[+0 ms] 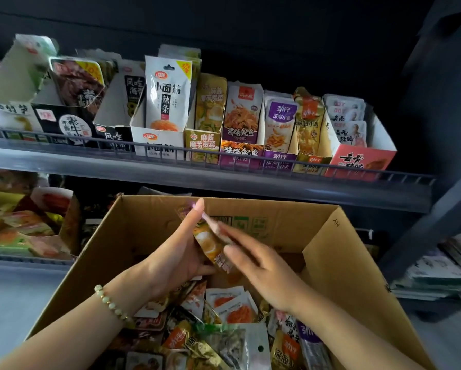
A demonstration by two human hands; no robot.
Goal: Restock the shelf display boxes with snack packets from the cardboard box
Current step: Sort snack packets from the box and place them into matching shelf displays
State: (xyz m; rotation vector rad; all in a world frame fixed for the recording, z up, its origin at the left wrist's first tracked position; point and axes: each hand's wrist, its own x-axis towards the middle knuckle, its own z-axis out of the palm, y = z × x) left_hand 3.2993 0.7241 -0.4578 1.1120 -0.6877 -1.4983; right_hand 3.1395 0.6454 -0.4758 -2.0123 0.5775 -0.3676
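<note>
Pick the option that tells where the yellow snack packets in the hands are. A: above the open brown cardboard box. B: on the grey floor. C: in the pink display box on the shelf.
A: the left hand and the right hand hold the yellow snack packets above the open brown cardboard box, below the grey shelf.

Both forearms bare, reaching in from bottom edge, converging at centre. Left grip (176, 252): palm turned right, thumb straight up, fingertips curled round packet (210, 245) from behind. Right grip (258, 263): back of it up, fingers (232, 233) stretched up-left onto same packet, blurred; pinch or mere touch, cannot tell. Wrists near straight.
</note>
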